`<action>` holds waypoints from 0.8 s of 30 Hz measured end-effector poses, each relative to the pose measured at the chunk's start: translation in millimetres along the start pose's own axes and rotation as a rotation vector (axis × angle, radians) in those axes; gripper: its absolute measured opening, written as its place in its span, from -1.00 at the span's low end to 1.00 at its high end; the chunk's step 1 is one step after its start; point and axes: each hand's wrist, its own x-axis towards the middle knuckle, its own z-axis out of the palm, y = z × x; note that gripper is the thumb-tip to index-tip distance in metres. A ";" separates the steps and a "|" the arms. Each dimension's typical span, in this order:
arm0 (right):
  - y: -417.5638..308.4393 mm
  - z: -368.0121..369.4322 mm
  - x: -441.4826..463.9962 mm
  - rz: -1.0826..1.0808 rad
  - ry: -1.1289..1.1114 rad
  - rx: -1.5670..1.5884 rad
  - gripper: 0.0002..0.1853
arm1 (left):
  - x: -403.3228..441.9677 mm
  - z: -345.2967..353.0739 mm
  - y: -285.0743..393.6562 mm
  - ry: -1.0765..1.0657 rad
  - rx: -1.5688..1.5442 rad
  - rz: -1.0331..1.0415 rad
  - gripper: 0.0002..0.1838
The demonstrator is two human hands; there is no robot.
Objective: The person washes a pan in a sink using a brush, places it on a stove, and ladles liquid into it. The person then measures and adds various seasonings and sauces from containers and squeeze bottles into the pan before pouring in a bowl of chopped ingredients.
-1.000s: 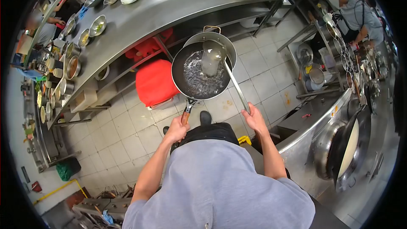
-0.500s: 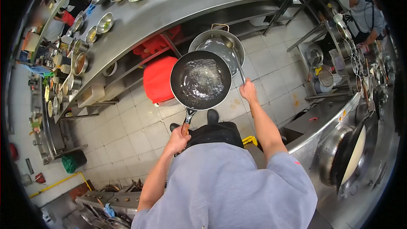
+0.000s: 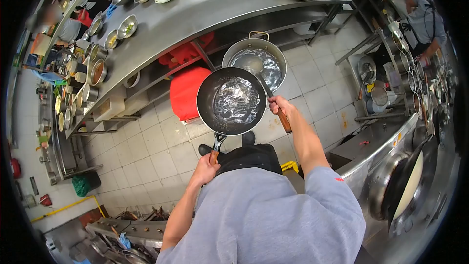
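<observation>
My left hand [image 3: 206, 168] is wrapped round the wooden handle of a black pan [image 3: 210, 93], which holds clear, rippling liquid. My right hand [image 3: 282, 106] grips a ladle [image 3: 266, 88] by its shaft, with the wooden end of its handle sticking out below the fist. The ladle's bowl is down in the liquid of a large metal pot [image 3: 228, 58], just beyond the pan. In this view the pan overlaps the pot's near rim; whether they touch I cannot tell.
A steel counter [image 3: 195, 12] with bowls runs across the far side. Beside the pan, at left, is a red-covered object [image 3: 185, 93]. A wok [image 3: 391, 186] rests at right. One person [image 3: 425, 19] stands at upper right, another is partly visible at upper left.
The ladle has come off the pan and dipped into the pot. My right hand has drawn nearer the pan. The pan sits slightly lower in view, its liquid calmer.
</observation>
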 end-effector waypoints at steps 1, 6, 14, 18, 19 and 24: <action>3.5 -0.6 -4.4 -0.001 0.001 0.000 -0.72 | 0.0 -0.2 0.8 -0.001 -0.001 0.001 -0.86; 11.0 -3.9 -42.0 -0.032 -0.114 0.030 -0.71 | 2.7 -5.9 12.8 -0.062 -0.039 -0.095 -0.85; 3.4 41.0 -162.9 -0.179 -0.060 -0.114 -0.69 | 31.4 -7.1 8.9 -0.111 -0.003 -0.002 -0.84; 17.5 43.0 -195.7 -0.221 -0.023 -0.160 -0.80 | 47.1 -9.1 26.6 -0.157 -0.003 -0.021 -0.86; 21.7 46.1 -204.3 -0.238 0.028 -0.187 -0.84 | 54.5 -7.0 23.1 -0.157 -0.028 0.020 -0.87; 46.8 52.2 -220.3 -0.278 0.157 -0.325 -0.89 | 65.0 -4.4 39.1 -0.167 -0.078 0.025 -0.90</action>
